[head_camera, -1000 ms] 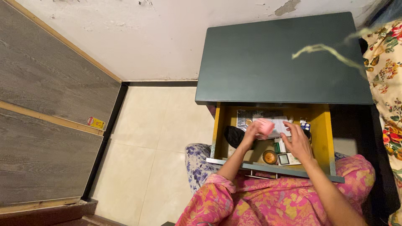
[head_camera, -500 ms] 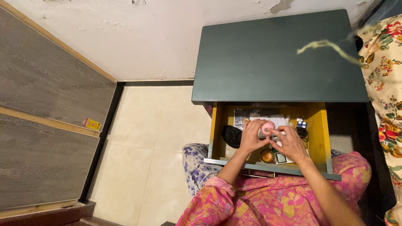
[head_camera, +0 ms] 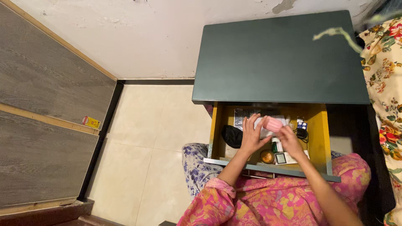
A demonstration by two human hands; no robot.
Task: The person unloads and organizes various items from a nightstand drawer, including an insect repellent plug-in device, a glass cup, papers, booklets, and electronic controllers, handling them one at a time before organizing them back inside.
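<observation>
Over open yellow wooden drawer [head_camera: 319, 133] of dark green cabinet [head_camera: 276, 58]: small pink oblong object [head_camera: 273, 124] pinched between left hand [head_camera: 253, 136], fingers spread upward, and right hand [head_camera: 289, 140]. Below, round amber jar [head_camera: 266, 156]; at left, black pouch [head_camera: 231, 136].

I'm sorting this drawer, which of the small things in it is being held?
The pink oblong piece, held between both hands; the black pouch and round amber jar lie untouched in the drawer.

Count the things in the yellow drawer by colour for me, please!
Pink: 1, the pink bundle both hands hold
Black: 2, the black pouch and black charger
Orange: 1, the round orange tin
Silver: 1, the silver packet
Total: 5 clear ones; the rest is too small to tell.
</observation>
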